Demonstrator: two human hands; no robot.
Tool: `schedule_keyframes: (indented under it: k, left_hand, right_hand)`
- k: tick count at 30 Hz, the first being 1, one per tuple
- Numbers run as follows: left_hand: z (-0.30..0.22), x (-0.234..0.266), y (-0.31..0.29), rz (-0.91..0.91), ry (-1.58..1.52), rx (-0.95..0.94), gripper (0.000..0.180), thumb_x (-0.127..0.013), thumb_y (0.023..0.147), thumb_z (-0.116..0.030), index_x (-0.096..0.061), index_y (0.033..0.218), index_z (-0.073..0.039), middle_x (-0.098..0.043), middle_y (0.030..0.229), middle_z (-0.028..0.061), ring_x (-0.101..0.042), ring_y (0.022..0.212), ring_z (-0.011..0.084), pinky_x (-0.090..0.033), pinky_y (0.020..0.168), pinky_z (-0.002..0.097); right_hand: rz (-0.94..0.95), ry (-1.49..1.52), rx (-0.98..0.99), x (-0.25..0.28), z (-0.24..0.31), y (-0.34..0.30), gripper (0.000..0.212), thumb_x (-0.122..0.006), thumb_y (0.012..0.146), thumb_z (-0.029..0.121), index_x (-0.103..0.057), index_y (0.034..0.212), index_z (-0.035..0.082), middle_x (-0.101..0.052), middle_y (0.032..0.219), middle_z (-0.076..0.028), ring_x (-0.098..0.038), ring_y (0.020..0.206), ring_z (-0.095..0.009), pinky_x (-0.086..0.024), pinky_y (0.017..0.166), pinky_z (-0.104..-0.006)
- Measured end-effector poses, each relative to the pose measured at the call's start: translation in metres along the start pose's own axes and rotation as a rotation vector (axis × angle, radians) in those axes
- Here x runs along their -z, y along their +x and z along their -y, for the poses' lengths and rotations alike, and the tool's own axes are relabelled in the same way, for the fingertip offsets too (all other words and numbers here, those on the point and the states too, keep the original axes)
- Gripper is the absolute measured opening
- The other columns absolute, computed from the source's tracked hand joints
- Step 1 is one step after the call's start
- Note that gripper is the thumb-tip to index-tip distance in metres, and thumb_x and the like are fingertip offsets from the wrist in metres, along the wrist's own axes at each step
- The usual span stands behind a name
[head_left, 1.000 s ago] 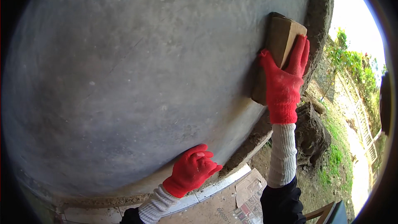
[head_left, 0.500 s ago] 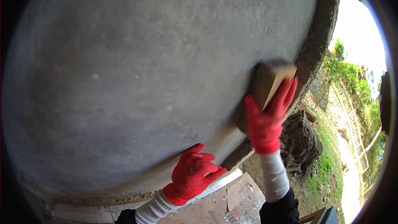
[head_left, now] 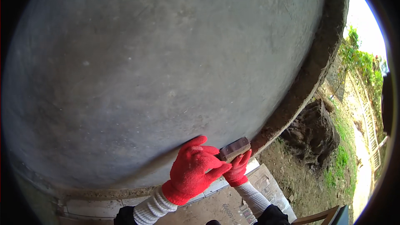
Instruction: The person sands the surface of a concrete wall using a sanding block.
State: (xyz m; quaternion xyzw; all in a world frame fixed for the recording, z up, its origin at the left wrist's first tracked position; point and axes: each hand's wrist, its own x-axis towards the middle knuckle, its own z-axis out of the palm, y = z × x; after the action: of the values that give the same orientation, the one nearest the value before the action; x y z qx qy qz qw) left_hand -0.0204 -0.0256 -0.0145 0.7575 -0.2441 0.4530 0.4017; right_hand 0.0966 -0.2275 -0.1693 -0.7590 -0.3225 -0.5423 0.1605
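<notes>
Gripping R hand (head_left: 236, 175): pressing fingers along near side of brown block (head_left: 235, 149), can't tell thumb contact
Block: held at lower R of curved grey wall (head_left: 166, 66), tilted, just beside L hand (head_left: 192, 173)
L hand: curling fingers loosely, slightly apart, nr wall; can't tell if touching block
Rim (head_left: 310, 73): bordering wall on R, rough & brown
Below wall: white tiles (head_left: 93, 208) & cardboard (head_left: 196, 213)
Outside R: dark lump (head_left: 314, 131) on ground (head_left: 287, 171), nr grass (head_left: 343, 160)

The grey wall (head_left: 166, 58) across the upper left looks like smooth cement (faintly sheeny, with pale specks); its brown border (head_left: 314, 68) at right is rough and earthy. Lower centre: matt knit-cloth gloves (head_left: 187, 175), ribbed cloth cuffs (head_left: 153, 207), dull cardboard (head_left: 198, 213).
</notes>
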Motion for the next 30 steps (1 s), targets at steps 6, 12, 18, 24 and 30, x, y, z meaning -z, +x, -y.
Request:
schedule_keyframes:
  k: [6, 12, 18, 24, 30]
  left_hand:
    - [0.001, 0.014, -0.003, 0.052, 0.138, 0.017, 0.031, -0.088, 0.067, -0.009, -0.059, 0.08, -0.013, -0.065, 0.078, 0.0001, -0.066, 0.088, 0.0221, -0.044, 0.102, 0.0501]
    - [-0.005, 0.026, 0.003, 0.104, 0.144, 0.032, 0.032, -0.086, 0.067, -0.003, -0.058, 0.081, -0.012, -0.064, 0.075, 0.0009, -0.066, 0.086, 0.0258, -0.043, 0.102, 0.0521]
    - [-0.01, 0.019, 0.003, 0.027, 0.142, 0.004, 0.033, -0.087, 0.065, -0.003, -0.059, 0.08, -0.012, -0.064, 0.078, 0.0018, -0.066, 0.085, 0.0245, -0.045, 0.1, 0.0508]
    - [-0.007, 0.016, -0.002, -0.037, 0.208, 0.017, 0.034, -0.088, 0.064, -0.004, -0.059, 0.08, -0.013, -0.065, 0.076, 0.0018, -0.066, 0.085, 0.0231, -0.046, 0.1, 0.0496]
    - [-0.005, 0.006, -0.003, -0.077, 0.165, 0.021, 0.032, -0.088, 0.064, -0.005, -0.061, 0.079, -0.013, -0.066, 0.077, 0.0018, -0.066, 0.085, 0.0229, -0.046, 0.099, 0.0488]
  right_hand:
    - [-0.125, 0.02, -0.289, 0.03, 0.021, 0.155, 0.127, -0.094, 0.057, 0.031, -0.016, 0.155, 0.007, -0.02, 0.151, -0.04, -0.034, 0.132, -0.059, -0.039, 0.103, -0.0607]
    - [-0.188, 0.011, -0.328, 0.03, 0.023, 0.167, 0.127, -0.093, 0.057, 0.032, -0.016, 0.154, 0.005, -0.022, 0.151, -0.038, -0.034, 0.132, -0.059, -0.038, 0.103, -0.0612]
    - [0.019, 0.01, -0.171, -0.003, 0.03, -0.005, 0.14, -0.093, 0.058, 0.035, 0.003, 0.156, 0.01, -0.024, 0.143, -0.043, -0.041, 0.122, -0.061, -0.041, 0.093, -0.0676]
    - [-0.192, -0.001, -0.143, 0.057, 0.014, 0.235, 0.116, -0.089, 0.064, 0.027, -0.02, 0.154, 0.006, -0.022, 0.154, -0.035, -0.033, 0.137, -0.055, -0.039, 0.106, -0.0574]
    - [-0.392, 0.003, -0.215, 0.114, 0.012, 0.383, 0.083, -0.082, 0.073, 0.031, -0.04, 0.14, 0.004, -0.035, 0.148, -0.027, -0.048, 0.121, -0.048, -0.047, 0.096, -0.0525]
